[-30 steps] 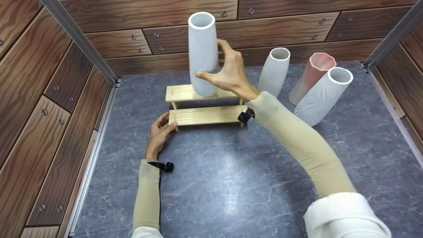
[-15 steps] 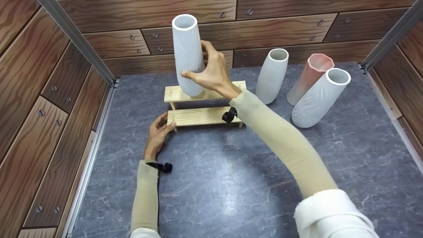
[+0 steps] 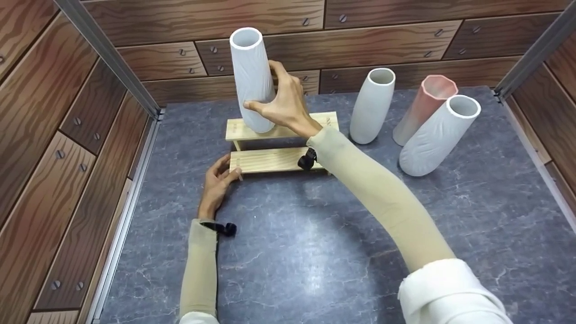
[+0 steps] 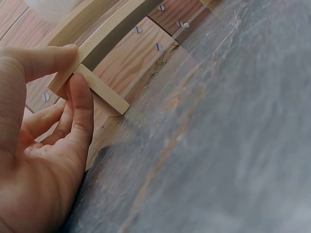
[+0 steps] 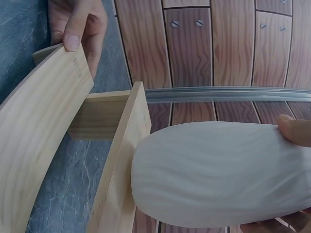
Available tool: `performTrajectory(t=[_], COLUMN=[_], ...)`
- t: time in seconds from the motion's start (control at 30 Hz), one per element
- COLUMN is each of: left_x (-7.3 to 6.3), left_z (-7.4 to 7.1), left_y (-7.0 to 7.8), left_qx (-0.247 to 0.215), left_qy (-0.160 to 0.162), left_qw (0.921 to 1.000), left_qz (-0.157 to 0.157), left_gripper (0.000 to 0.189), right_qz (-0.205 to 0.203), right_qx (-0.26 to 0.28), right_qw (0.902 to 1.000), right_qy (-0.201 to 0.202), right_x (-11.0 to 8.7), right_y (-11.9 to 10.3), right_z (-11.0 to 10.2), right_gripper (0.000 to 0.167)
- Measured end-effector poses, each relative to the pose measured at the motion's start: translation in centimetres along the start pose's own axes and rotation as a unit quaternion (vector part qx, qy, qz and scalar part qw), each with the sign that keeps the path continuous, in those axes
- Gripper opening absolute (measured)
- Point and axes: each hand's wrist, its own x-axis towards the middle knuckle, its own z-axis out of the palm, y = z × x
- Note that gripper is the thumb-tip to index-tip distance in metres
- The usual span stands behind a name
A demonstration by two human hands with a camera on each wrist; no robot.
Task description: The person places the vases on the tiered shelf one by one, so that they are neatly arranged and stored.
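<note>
A tall white vase (image 3: 253, 81) with a rippled surface stands on the upper step of a two-step wooden stand (image 3: 274, 159). Around its lower half, my right hand (image 3: 288, 101) curls, thumb in front and fingers behind. In the right wrist view the base of the vase (image 5: 218, 172) meets the upper board (image 5: 119, 170). My left hand (image 3: 217, 184) pinches the left end of the lower step; the left wrist view shows its thumb and fingers gripping the board (image 4: 90, 51) right by a leg.
To the right stand a smooth white vase (image 3: 372, 108), a pink-and-white vase (image 3: 425, 105) with an angular rim, and another white vase (image 3: 436, 139). Wood-patterned walls (image 3: 382, 38) border the dark marbled surface (image 3: 279, 252) at the back and sides.
My right hand has carried the white vase leftward along the upper step and slightly down onto it. The left hand keeps its hold on the stand.
</note>
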Motion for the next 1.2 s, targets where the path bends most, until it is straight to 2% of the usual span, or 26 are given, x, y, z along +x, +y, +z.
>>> performTrajectory(t=[0.17,0.5,0.93,1.2], left_x=[-0.42,-0.46,-0.14,0.03], left_z=[-0.26,-0.19,-0.16,-0.07], left_y=[-0.16,-0.31,0.00,0.05], left_qx=[0.002,-0.002,-0.004,0.014], left_qy=[0.003,0.005,-0.001,0.001], left_qw=[1.0000,1.0000,1.0000,0.9999], left_qz=[-0.002,-0.001,-0.002,-0.005], left_gripper=[0.068,0.067,0.067,0.069], right_qz=[0.007,0.021,0.009,-0.001], right_qx=[0.015,0.010,-0.008,-0.010], right_qw=[0.9999,0.9996,0.9997,0.9993], right_qy=[-0.004,-0.013,-0.023,-0.037], right_x=[-0.20,-0.36,-0.06,0.00], right_y=[0.18,0.31,0.24,0.28], right_z=[0.52,0.65,0.69,0.36], right_gripper=[0.087,0.088,0.090,0.094])
